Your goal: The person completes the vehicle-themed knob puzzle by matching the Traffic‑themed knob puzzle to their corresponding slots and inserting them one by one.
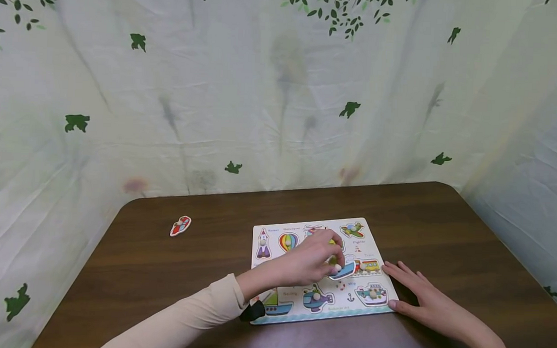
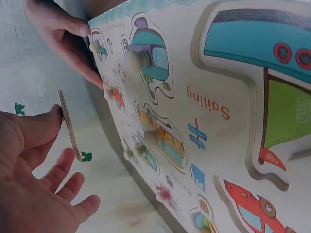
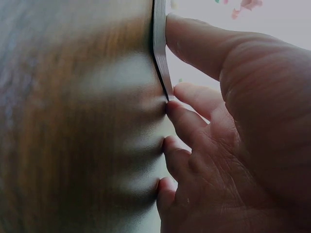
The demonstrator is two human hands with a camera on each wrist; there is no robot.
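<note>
A white wooden peg puzzle board [image 1: 302, 294] with printed vehicles lies on the table. Above its middle, my left hand [image 1: 303, 259] pinches a knobbed puzzle piece [image 1: 346, 271] with a blue part and a white border. The left wrist view shows this puzzle piece [image 2: 69, 126] edge-on, thumb and fingers on it, held clear of the board. The "Sailing" recess [image 2: 286, 107] there has no piece in it. My right hand [image 1: 417, 296] rests at the board's right edge, thumb and fingertips touching it, fingers extended. The right wrist view shows its fingertips [image 3: 177, 111] against the board's edge.
A red puzzle piece [image 1: 180, 226] lies alone on the brown table [image 1: 201, 263], left of the board. Knobbed pieces, including a submarine [image 1: 317, 300] and a rocket [image 1: 264, 244], sit in the board. A leaf-patterned white curtain [image 1: 262, 102] hangs behind the table.
</note>
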